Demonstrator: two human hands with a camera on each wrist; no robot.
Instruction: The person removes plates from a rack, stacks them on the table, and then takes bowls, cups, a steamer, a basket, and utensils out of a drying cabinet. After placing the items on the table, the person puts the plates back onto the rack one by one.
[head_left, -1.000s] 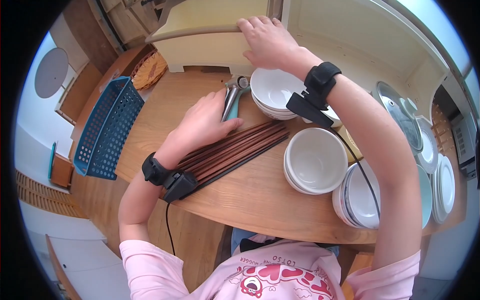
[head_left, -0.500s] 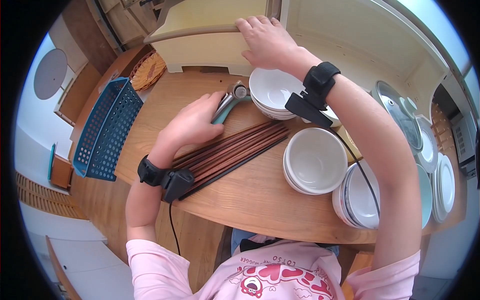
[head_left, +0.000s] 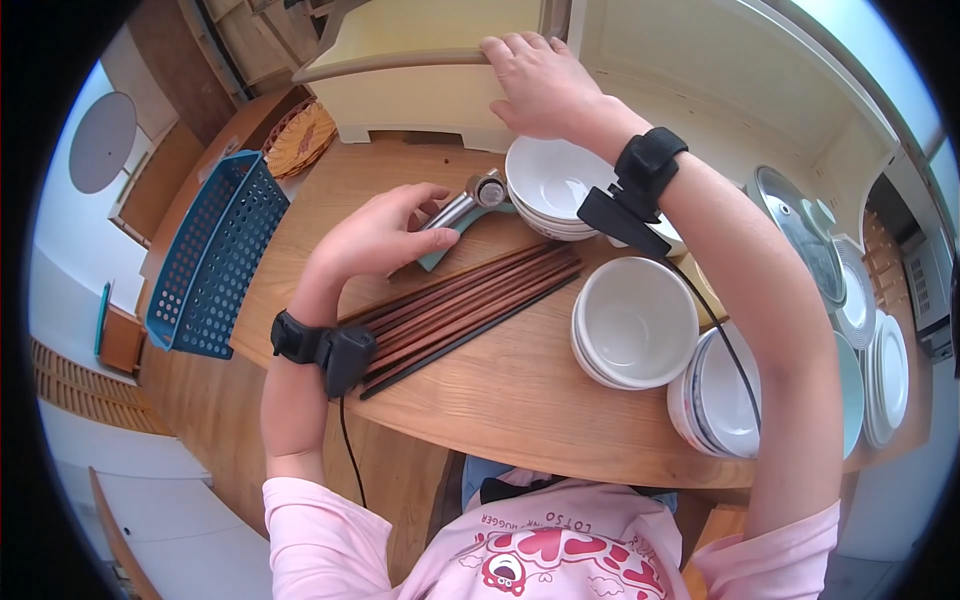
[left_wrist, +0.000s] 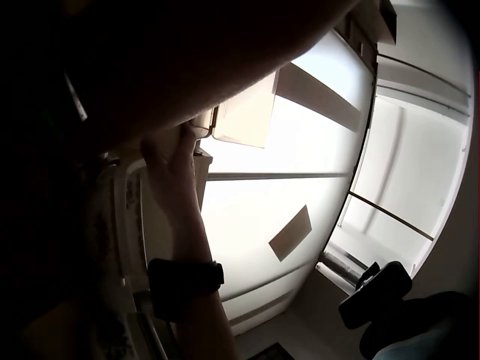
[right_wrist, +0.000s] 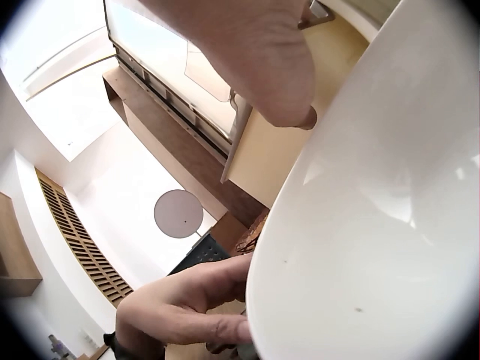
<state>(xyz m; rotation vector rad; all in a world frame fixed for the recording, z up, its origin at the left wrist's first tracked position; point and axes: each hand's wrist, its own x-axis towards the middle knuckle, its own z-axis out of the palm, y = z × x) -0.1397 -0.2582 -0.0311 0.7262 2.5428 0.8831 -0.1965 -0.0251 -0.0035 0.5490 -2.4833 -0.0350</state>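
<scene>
In the head view my left hand (head_left: pixel 375 238) lies over the handle end of a metal kitchen tool with a round head (head_left: pixel 470 200), its fingers and thumb loosely spread around it. A teal handle (head_left: pixel 432 260) shows just beneath. Beside them is a bundle of dark brown chopsticks (head_left: pixel 470 310) on the table. At the back, my right hand (head_left: pixel 545 85) grips the rim of a cream plastic box (head_left: pixel 410 100), fingers over the edge and thumb in front. A stack of white bowls (head_left: pixel 560 185) stands under the right wrist; one bowl (right_wrist: pixel 375 225) fills much of the right wrist view.
More white bowls (head_left: pixel 640 320) and patterned bowls (head_left: pixel 725 395) stand toward the right. Plates (head_left: pixel 885 375) and a glass lid (head_left: pixel 795 230) are at the far right. A blue perforated basket (head_left: pixel 215 260) and a woven tray (head_left: pixel 300 140) sit left. Behind is a larger cream bin (head_left: pixel 700 100).
My left hand has drawn back leftward, and its fingers have loosened from the metal tool. The tool has swung to a more slanted lie. My right hand has stayed on the box rim.
</scene>
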